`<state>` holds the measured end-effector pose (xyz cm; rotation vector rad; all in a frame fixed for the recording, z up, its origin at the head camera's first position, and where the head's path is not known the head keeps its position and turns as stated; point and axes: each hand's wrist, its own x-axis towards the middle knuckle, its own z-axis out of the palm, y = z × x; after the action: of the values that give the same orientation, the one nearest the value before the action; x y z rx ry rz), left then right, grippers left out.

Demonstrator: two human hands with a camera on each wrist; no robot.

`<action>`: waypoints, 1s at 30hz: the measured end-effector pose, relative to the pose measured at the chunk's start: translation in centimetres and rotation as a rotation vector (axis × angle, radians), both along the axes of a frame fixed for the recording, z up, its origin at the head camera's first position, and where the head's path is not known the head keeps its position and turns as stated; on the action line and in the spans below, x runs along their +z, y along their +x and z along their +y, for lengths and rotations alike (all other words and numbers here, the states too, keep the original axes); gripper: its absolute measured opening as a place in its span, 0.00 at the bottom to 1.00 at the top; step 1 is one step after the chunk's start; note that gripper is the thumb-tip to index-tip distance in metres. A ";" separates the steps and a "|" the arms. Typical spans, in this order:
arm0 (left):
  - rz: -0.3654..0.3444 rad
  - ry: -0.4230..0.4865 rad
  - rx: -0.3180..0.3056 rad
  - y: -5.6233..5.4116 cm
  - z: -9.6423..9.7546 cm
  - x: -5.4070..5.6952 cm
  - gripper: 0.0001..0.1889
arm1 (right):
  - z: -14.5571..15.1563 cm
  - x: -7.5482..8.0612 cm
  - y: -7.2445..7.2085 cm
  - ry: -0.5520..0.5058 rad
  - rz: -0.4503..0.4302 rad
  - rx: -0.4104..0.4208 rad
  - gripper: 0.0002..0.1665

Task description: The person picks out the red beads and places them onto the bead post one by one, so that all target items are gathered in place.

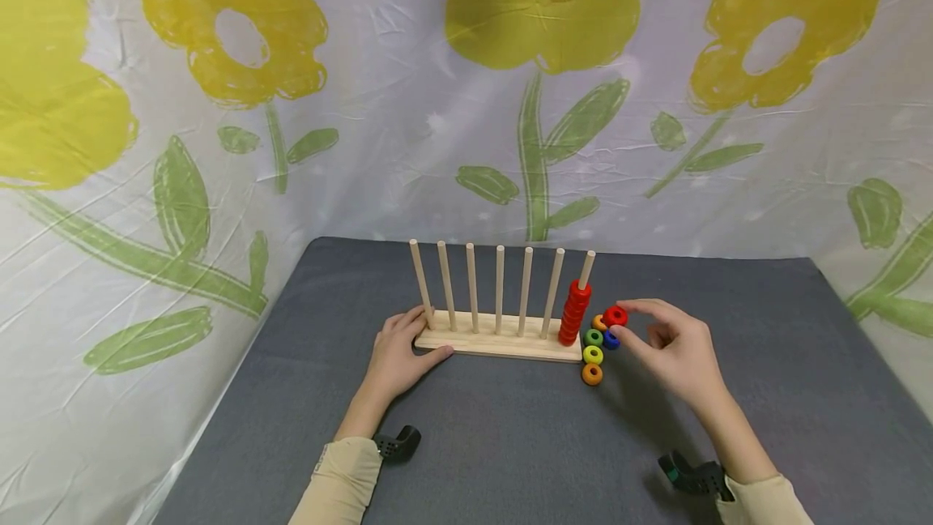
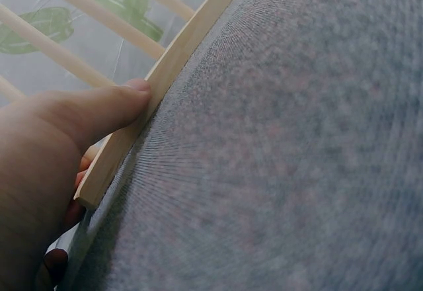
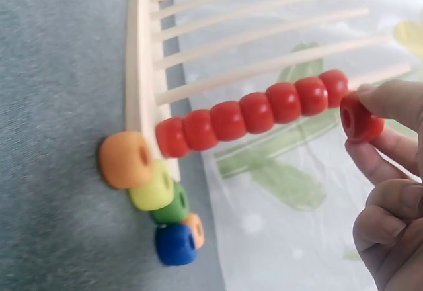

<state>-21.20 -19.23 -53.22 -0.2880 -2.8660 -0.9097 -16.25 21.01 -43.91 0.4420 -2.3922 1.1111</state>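
A wooden base [image 1: 503,347] carries a row of several upright pegs; the rightmost holds a stack of red beads [image 1: 573,316]. At the base's left end my left hand [image 1: 397,353] grips the wood, thumb on the front edge [image 2: 165,73] and the other fingers around the far side, partly hidden. My right hand [image 1: 678,347] pinches one red bead [image 3: 360,117] between thumb and fingers. That bead is held up to the right of the stack, near the top of its peg in the right wrist view. The remaining pegs [image 1: 499,290] are bare.
Loose beads lie by the base's right end: orange [image 1: 592,375], yellow [image 1: 593,355], green [image 1: 594,338], blue [image 1: 611,340] and another orange one [image 1: 598,322]. A grey cloth [image 1: 496,444] covers the table, with a flower-printed curtain [image 1: 394,144] behind it.
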 end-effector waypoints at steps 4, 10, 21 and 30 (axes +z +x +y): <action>0.004 0.000 0.002 0.0 0.0 0.0 0.38 | -0.3 0.7 -0.3 -0.012 0.016 0.007 0.21; 0.022 -0.010 -0.006 0.1 -0.1 0.1 0.37 | -0.5 1.0 -0.5 -0.044 0.042 0.009 0.23; 0.042 0.007 -0.010 0.2 -0.1 0.2 0.36 | -1.4 2.2 -1.1 -0.082 0.088 -0.005 0.24; 0.029 0.006 -0.018 0.2 0.0 0.2 0.38 | -2.0 3.6 -1.4 -0.118 0.100 0.005 0.23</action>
<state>-21.04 -19.22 -53.05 -0.3240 -2.8380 -0.9097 -17.66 19.00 -40.30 0.4531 -2.2267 1.1968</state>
